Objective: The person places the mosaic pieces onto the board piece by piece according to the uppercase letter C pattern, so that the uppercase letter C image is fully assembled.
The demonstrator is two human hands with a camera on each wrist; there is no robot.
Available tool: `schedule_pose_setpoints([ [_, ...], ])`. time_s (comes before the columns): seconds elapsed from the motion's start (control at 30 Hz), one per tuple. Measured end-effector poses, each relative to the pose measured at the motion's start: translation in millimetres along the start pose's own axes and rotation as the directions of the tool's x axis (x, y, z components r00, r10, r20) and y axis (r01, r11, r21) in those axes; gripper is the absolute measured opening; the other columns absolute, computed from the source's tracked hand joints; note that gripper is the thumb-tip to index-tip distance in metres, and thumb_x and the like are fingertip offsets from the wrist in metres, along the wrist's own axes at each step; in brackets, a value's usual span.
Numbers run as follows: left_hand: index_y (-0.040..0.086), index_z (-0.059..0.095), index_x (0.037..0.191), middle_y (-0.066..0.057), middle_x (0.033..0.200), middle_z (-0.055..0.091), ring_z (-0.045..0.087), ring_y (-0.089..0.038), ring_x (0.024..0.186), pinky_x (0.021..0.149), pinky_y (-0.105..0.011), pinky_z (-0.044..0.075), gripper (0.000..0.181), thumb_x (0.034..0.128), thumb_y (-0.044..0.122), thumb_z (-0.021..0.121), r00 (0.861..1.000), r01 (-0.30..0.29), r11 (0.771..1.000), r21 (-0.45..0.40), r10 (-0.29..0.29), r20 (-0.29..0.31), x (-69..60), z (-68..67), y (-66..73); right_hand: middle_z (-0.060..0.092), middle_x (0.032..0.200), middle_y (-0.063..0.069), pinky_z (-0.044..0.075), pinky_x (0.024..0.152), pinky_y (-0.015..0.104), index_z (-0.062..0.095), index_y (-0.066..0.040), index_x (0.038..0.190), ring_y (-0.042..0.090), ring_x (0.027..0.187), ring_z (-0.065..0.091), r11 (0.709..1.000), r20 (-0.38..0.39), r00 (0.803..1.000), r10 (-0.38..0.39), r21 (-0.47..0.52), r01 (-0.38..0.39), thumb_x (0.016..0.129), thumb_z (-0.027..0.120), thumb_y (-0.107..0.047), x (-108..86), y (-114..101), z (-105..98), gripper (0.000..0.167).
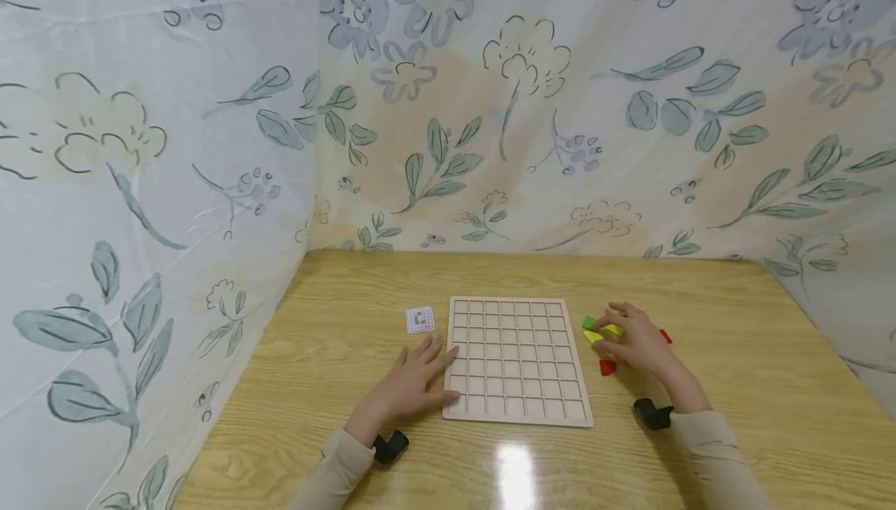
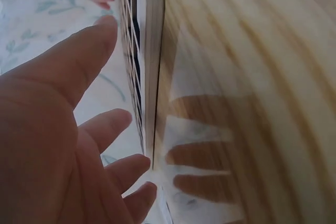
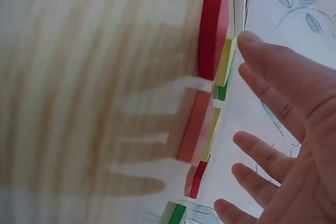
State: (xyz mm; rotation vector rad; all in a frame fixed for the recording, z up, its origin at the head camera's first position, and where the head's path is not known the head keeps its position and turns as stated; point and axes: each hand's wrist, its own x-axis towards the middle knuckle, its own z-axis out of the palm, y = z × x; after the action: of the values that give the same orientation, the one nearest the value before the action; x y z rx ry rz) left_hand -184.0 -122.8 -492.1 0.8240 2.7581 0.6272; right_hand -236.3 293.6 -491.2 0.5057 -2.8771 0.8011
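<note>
While the yellow wood-grain table [image 1: 294,385] bears a square pale-wood grid board [image 1: 512,370], the left hand [image 1: 402,385] spreads wide at the board's left edge, perhaps touching; the right hand [image 1: 635,343], fingers apart, hovers over small red, yellow and green blocks [image 3: 212,27] right of it.

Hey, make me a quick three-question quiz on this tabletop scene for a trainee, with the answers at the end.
1. Which grip is nearer the small blocks?
2. True or false: the left grip holds one of them.
3. The printed card lies: a) left of the grid board, b) on it, c) right of it.

Key:
1. The right grip.
2. False; it is at the grid board's left edge.
3. a.
</note>
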Motion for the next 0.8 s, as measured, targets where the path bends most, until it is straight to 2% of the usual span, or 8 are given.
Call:
schedule_pose_setpoints([
  [0.13,0.020,0.025,0.148,-0.013,0.155,0.014,0.006,-0.033,0.143,0.110,-0.061,0.005,0.075,0.0883,0.057,0.050,1.000,0.002,1.000,-0.013,-0.001,0.019,-2.1,2.7,-1.0,0.042,0.131,0.032,0.031,0.090,0.068,0.070,-0.011,0.093,0.054,0.119,0.034,1.000,0.003,1.000,0.022,-0.009,-0.022,0.074,0.077,-0.023,-1.0,-2.4,3.2,0.024],
  [0.33,0.017,0.027,0.148,-0.016,0.154,0.016,0.010,-0.035,0.142,0.108,-0.064,0.007,0.074,0.0884,0.052,0.053,1.000,-0.025,1.000,-0.008,0.025,0.010,-3.0,3.5,-2.2,0.040,0.132,0.032,0.027,0.092,0.070,0.068,-0.009,0.095,0.055,0.120,0.030,0.998,0.027,0.998,0.059,-0.013,-0.059,0.076,0.076,-0.023,-2.1,-2.3,4.6,0.024],
  [0.57,0.017,0.026,0.148,-0.015,0.154,0.015,0.009,-0.035,0.142,0.108,-0.063,0.008,0.074,0.0887,0.053,0.052,0.999,-0.027,1.000,-0.001,0.027,0.018,-3.5,5.5,-2.6,0.042,0.129,0.031,0.029,0.089,0.070,0.067,-0.012,0.093,0.056,0.117,0.033,0.997,0.011,0.998,0.062,-0.056,-0.061,0.075,0.076,-0.025,-5.0,-3.3,7.6,0.024],
  [0.8,0.017,0.026,0.148,-0.015,0.154,0.014,0.009,-0.035,0.142,0.108,-0.063,0.007,0.073,0.0893,0.051,0.053,0.999,-0.036,0.999,0.004,0.036,0.013,-4.0,8.9,-3.5,0.041,0.131,0.032,0.024,0.094,0.070,0.066,-0.011,0.093,0.057,0.124,0.026,0.995,0.015,0.995,0.098,-0.028,-0.098,0.076,0.076,-0.027,-9.4,-4.5,7.7,0.026],
])
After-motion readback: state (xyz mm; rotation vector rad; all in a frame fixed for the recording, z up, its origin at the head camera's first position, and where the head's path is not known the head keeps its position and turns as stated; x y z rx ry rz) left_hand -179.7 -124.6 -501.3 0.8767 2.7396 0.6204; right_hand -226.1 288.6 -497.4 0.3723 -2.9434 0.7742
